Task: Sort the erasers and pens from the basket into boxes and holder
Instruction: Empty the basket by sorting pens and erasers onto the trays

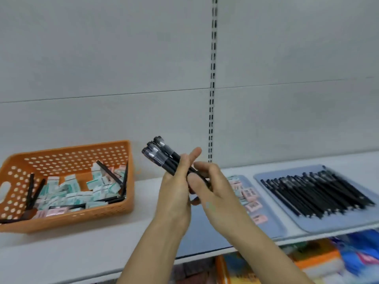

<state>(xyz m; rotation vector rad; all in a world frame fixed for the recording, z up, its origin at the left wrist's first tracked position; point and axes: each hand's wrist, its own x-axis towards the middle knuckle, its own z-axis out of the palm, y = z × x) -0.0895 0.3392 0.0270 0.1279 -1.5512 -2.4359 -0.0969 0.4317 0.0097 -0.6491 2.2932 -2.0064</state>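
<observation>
Above the white shelf, my left hand point(176, 189) and my right hand point(213, 187) together grip a bundle of black pens point(162, 155); the capped ends stick out up and to the left. The orange perforated basket point(67, 156) stands at the left and holds several green-and-white erasers point(67, 191), a few pink ones and several loose black pens point(108, 173). To the right, a blue-grey tray point(274, 220) carries pink erasers point(249, 193), partly hidden by my right hand. A second blue-grey tray point(336, 224) at far right is covered with a row of black pens point(320, 193).
The white shelf point(86, 249) runs across the view, its front edge falling to the lower right. Behind it rises a grey back panel with a slotted upright point(212, 78). Coloured goods point(320, 261) lie on a lower shelf beneath.
</observation>
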